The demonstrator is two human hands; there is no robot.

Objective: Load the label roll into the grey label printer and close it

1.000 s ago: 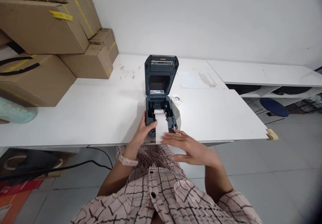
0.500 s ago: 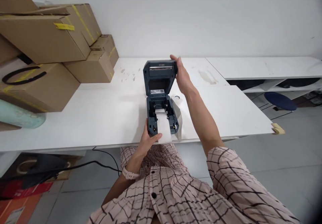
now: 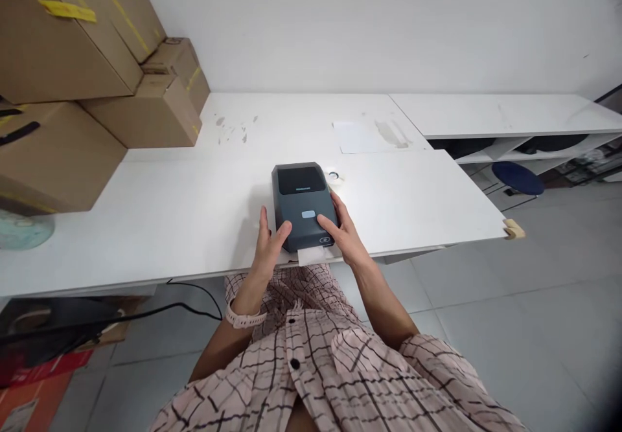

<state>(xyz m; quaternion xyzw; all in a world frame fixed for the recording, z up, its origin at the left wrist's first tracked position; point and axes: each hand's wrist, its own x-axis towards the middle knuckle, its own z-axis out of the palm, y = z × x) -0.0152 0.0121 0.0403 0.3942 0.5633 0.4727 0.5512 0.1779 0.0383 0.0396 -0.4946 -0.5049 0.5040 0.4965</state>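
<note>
A dark blue-grey label printer (image 3: 297,230) sits near the front edge of the white table, its lid down. From its front slot a white paper strip (image 3: 311,256) sticks out over the edge. My right hand (image 3: 348,236) grips the printer's right side, thumb on top of the lid and fingers along the flank. At the front left corner is my left hand (image 3: 265,250), fingers apart, its thumb at the lid's edge. Just behind my right fingers lies a white roll (image 3: 336,179), partly hidden by the printer.
Cardboard boxes (image 3: 146,111) are stacked on the table (image 3: 194,205) at the left, with a pale green object (image 3: 24,230) before them. A paper sheet (image 3: 354,138) lies at the back. A blue stool (image 3: 518,178) stands right; a black cable (image 3: 160,307) hangs below.
The printer's lid has swung down from upright to closed. My right hand came down from the raised lid to the printer's right side; my left thumb left the paper strip.
</note>
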